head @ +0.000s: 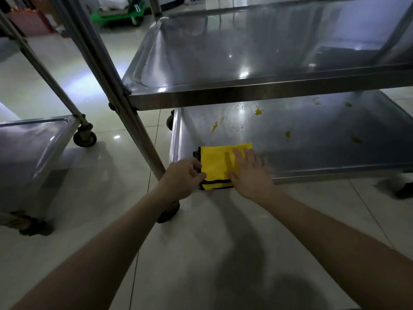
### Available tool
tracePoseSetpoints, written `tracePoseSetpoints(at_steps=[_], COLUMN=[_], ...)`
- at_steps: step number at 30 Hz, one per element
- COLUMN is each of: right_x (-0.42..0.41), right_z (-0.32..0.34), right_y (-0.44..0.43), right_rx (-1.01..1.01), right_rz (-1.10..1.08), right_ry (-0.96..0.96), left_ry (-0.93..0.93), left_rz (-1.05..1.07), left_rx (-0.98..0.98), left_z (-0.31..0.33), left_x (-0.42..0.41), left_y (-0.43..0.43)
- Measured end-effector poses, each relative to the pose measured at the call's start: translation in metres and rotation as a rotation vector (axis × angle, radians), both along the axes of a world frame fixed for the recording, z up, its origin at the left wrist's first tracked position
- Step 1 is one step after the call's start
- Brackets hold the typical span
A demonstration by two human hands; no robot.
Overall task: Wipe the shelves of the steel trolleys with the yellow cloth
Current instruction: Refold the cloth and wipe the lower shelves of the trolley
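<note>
Ok: yellow cloth [215, 163] folded on trolley's bottom shelf [312, 148]. Left hand [182, 179] curled, pinching its left edge; right hand [250, 173] flat, fingers splayed, pressing it. Yellow smears [258, 111] beyond.

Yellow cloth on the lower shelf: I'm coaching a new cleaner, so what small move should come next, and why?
Probably slide the yellow cloth forward and right under the flat right hand, toward the yellow smears. The cloth lies folded at the near left corner of the lower shelf, the left hand grips its edge, and the smears farther in are unwiped.
</note>
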State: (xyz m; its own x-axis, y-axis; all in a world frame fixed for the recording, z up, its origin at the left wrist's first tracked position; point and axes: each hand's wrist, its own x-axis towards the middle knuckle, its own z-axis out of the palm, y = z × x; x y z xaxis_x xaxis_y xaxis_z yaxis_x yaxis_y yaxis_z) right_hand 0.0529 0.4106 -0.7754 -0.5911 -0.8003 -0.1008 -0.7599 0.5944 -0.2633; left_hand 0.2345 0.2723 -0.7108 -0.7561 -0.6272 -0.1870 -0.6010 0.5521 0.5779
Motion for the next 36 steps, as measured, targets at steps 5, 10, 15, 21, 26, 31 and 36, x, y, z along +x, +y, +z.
tracePoseSetpoints(at_steps=[5, 10, 15, 21, 26, 31, 36], right_x=[0.022, 0.015, 0.052, 0.011, -0.061, -0.042, 0.023], right_z=[-0.013, -0.036, -0.053, -0.049, -0.043, -0.032, -0.044], right_y=[-0.031, -0.055, -0.065, -0.081, -0.146, -0.217, -0.161], right_rx=[-0.142, 0.009, 0.024, 0.070, 0.134, 0.146, 0.095], right_rz=[0.065, 0.003, 0.118, 0.162, 0.025, 0.032, 0.217], right_ry=[0.032, 0.079, 0.104, 0.071, 0.074, 0.018, 0.067], left_ry=[-0.448, 0.307, 0.743, 0.901, 0.986, 0.995, 0.986], left_rz=[0.219, 0.587, 0.669, 0.767, 0.752, 0.774, 0.793], left_rx=[0.310, 0.104, 0.184, 0.168, 0.129, 0.114, 0.114], left_z=[-0.021, -0.027, -0.025, -0.041, -0.044, -0.048, -0.048], left_x=[0.054, 0.059, 0.020, 0.004, 0.001, -0.003, -0.003], left_y=[-0.012, -0.031, -0.043, -0.047, -0.046, -0.048, -0.050])
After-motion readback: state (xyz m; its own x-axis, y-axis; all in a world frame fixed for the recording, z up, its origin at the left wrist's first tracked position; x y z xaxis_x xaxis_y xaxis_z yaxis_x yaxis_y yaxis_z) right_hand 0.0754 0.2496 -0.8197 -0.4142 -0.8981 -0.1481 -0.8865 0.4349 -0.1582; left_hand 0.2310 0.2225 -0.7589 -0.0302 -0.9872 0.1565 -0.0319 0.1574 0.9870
